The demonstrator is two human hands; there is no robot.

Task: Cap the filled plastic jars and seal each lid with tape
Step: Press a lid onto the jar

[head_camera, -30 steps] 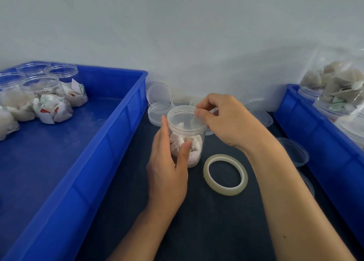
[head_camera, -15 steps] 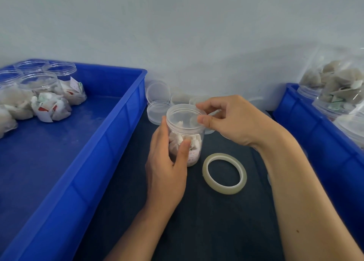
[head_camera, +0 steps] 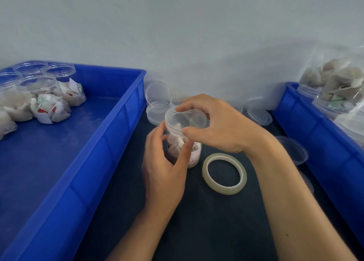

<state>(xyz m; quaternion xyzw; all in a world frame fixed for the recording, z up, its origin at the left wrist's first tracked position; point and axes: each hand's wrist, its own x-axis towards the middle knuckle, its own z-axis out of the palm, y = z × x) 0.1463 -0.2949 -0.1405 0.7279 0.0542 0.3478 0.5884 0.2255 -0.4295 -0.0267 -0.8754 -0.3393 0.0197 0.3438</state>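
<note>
dark tabletop (head_camera: 197, 221) below a pale wall carries a clear jar (head_camera: 184, 142) packed with white sachets, standing upright near the middle; the left hand (head_camera: 163, 174) curls around the jar's body while the right hand (head_camera: 218, 124) grips the clear lid (head_camera: 184, 116) on the jar's mouth between thumb and fingers. just right of the jar a roll of clear tape (head_camera: 224, 173) lies flat, and behind the jar loose lids (head_camera: 157, 101) rest by the wall. left of the jar a blue bin (head_camera: 110, 134) holds capped jars (head_camera: 37, 91), and far right of the jar a second blue bin (head_camera: 315, 142) holds bagged sachets (head_camera: 338, 79).
</note>
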